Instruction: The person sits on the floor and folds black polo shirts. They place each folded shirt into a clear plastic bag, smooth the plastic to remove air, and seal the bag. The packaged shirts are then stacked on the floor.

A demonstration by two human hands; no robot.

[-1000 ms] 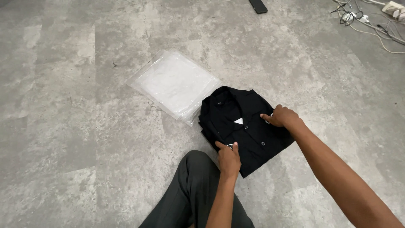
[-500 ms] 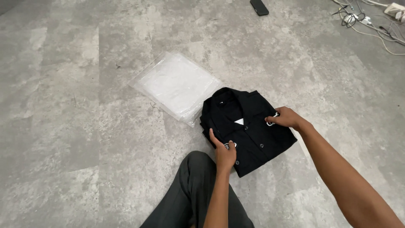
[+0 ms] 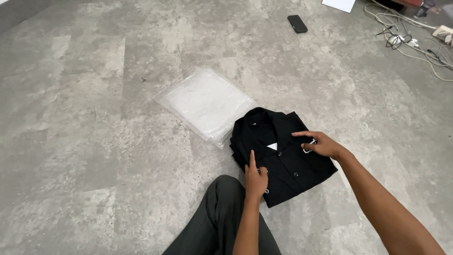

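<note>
— What are the hands doing at the centre of the frame?

— Both are resting on a folded black shirt (image 3: 283, 158) lying on the grey floor (image 3: 94, 141). The left hand (image 3: 255, 177) is pressing the shirt's near left edge, index finger stretched out straight toward the collar, the other fingers curled in loosely, gripping nothing. The right hand (image 3: 320, 143) is lying flat on the shirt's right side, fingers (image 3: 302, 134) held together and extended toward the left, covering a small white piece I cannot make out.

— And around the shirt?

— A clear plastic bag (image 3: 205, 101) is lying just beside it, to the upper left, its corner touching or nearly touching the collar end. The person's knee in dark trousers (image 3: 226, 212) is sitting right below the shirt at the bottom of the frame.

— Any open room?

— Bare floor is spreading across the whole left side and to the right of the shirt. A black phone (image 3: 297, 23) is lying well apart at the top, with cables (image 3: 410, 42) in the upper right corner.
</note>
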